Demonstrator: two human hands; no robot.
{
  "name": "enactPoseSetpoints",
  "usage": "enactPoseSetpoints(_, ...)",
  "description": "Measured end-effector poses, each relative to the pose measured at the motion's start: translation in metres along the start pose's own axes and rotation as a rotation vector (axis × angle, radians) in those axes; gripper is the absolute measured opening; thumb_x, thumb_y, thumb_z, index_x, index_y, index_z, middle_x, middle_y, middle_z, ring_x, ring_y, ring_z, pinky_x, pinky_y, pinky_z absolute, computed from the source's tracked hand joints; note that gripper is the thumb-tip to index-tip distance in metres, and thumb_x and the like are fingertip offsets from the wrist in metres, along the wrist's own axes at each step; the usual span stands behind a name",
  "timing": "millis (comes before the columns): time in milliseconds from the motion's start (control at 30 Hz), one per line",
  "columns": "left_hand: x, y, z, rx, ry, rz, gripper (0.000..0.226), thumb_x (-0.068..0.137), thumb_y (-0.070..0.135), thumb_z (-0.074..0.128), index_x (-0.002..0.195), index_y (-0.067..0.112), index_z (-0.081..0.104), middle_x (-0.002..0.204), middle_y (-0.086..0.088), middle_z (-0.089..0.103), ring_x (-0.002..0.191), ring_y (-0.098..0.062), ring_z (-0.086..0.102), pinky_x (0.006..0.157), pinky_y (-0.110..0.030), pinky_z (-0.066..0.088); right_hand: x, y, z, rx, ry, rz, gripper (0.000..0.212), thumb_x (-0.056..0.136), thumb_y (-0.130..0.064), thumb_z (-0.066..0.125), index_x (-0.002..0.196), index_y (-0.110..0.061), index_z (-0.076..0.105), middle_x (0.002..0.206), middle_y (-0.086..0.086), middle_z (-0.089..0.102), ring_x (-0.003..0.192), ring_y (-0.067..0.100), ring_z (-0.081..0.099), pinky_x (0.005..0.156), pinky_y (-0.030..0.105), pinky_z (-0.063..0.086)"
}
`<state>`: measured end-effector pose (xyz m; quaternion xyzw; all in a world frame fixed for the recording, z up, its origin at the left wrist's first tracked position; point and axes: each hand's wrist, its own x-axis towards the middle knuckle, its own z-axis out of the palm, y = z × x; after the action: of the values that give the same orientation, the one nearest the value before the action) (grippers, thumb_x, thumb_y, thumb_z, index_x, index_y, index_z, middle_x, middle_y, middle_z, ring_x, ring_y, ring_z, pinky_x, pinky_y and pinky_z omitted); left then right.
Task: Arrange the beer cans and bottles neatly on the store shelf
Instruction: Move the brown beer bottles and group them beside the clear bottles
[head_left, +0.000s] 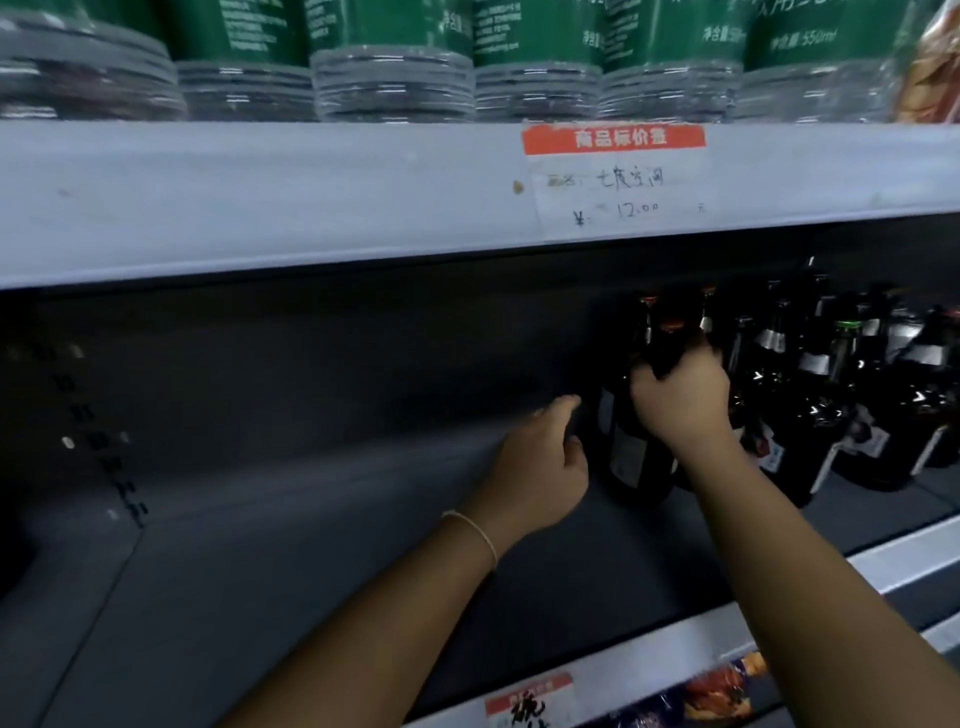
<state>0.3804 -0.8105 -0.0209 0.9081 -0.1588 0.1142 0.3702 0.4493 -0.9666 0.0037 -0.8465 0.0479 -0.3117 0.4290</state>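
in the head view we look into a dark store shelf (291, 561), its grey floor bare toward the left end and crowded with brown beer bottles (857, 415) toward the right end. our right hand (680, 395) curls its fingers around the neck and shoulder of one dark bottle (631, 452), which stands upright at the left edge of the bottle group, about midway between the shelf's front edge and its back wall. the bottle's cap shows an orange band just above our knuckles. our left hand (540, 467) reaches in just beside the same bottle on its left; the fingers are loosely bent with the forefinger stretched toward the back wall, and we cannot tell whether the thumb touches the glass, but the hand holds nothing we can see. a thin bracelet (475, 530) circles the left wrist.

the other bottles stand close together behind and to the right of the held one, several with silver foil collars and pale labels low on their bodies; the nearer ones sit closer to the shelf's front edge.

above, the white front edge of the upper shelf (260, 197) carries a price tag (621, 179) with an orange header and handwriting. on that upper shelf stands a row of clear water bottles with green labels (395, 57). along the lower shelf's front edge, near the bottom of the view, we see another label strip (530, 701) with blurred print.
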Motion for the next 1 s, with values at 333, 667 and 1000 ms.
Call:
enactPoseSetpoints(333,-0.020,-0.020,-0.023,0.000,0.002,-0.088,0.056,0.096,0.025,0.047,0.148,0.023,0.026,0.153,0.002,0.031,0.137,-0.014,0.035,0.112,-0.027,0.032,-0.039,-0.026,0.010,0.140,-0.025,-0.110,0.016,0.088,-0.020,0.070,0.082,-0.013,0.057,0.055,0.001,0.050,0.049,0.010,0.048,0.046,0.012,0.035)
enactPoseSetpoints(667,-0.083,-0.068,-0.092,-0.091,0.050,-0.129,0.075,0.072,0.061,0.068,0.134,0.035,0.036,0.136,0.016,0.045,0.126,-0.001,0.042,0.104,-0.026,0.040,-0.112,-0.119,0.053,0.430,-0.194,-0.241,0.045,0.082,-0.022,0.078,0.052,-0.024,0.045,0.041,-0.013,0.047,0.045,0.005,0.046,0.051,0.035,0.048)
enactPoseSetpoints(1000,-0.150,-0.152,-0.173,-0.108,0.292,-0.267,0.073,0.050,0.069,0.071,0.110,0.038,0.044,0.113,0.011,0.056,0.102,-0.005,0.059,0.085,-0.033,0.055,-0.194,-0.215,0.143,0.553,-0.339,-0.200,0.013,0.078,-0.025,0.081,0.082,-0.018,0.071,0.074,0.007,0.072,0.072,0.016,0.070,0.070,0.034,0.058)
